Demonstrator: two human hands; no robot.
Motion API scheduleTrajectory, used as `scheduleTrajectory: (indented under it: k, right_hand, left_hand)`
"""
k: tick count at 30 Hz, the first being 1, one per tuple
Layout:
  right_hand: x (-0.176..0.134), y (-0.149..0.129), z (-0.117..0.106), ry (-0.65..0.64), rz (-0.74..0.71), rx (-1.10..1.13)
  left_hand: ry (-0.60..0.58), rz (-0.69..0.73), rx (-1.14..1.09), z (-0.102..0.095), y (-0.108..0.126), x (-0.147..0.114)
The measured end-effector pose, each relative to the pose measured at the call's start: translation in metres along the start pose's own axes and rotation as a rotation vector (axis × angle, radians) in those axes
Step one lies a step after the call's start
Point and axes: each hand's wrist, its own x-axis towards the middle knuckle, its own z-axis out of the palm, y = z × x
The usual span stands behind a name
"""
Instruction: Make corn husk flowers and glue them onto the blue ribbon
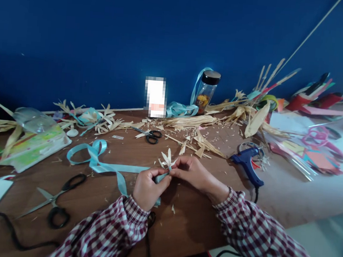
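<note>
Over the brown table, my left hand is closed on light blue ribbon just below a pale corn-husk flower. My right hand pinches at the base of the same flower, thumb and fingers pressed together against the ribbon there. The flower's pointed petals stick up between the two hands. From my left hand a long tail of satin ribbon runs off to the left and ends in loops on the table. What lies inside the curled fingers is hidden.
Large scissors lie open at left, smaller scissors further back. A blue glue gun rests at right with its cord. Dry husks, a black-lidded jar and a blurred-out bright rectangle line the blue wall.
</note>
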Motion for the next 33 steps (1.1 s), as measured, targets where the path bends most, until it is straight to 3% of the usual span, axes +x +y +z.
scheduleTrajectory:
  k: [7,10,13,17,27,33]
  right_hand:
    - [-0.002,-0.002,0.001,-0.014,-0.027,-0.016]
    - [-0.006,-0.007,0.002,0.136,-0.113,0.001]
    - [-0.01,-0.013,0.002,0.261,-0.266,-0.149]
    - [-0.011,-0.017,0.001,0.222,-0.362,-0.336]
    - [-0.009,-0.008,0.001,0.283,-0.577,-0.46]
    - [-0.01,-0.01,-0.001,0.249,-0.656,-0.647]
  left_hand:
    - [0.061,0.092,0.013,0.001,-0.003,0.0]
    - [0.133,0.135,0.1,0.0,-0.004,0.001]
    - [0.17,0.162,0.176,-0.002,-0.006,0.002]
    - [0.156,0.173,0.184,-0.001,-0.007,0.003]
    - [0.13,0.161,0.156,0.003,-0.006,0.001]
    - [0.11,0.05,0.043,0.0,-0.002,0.003]
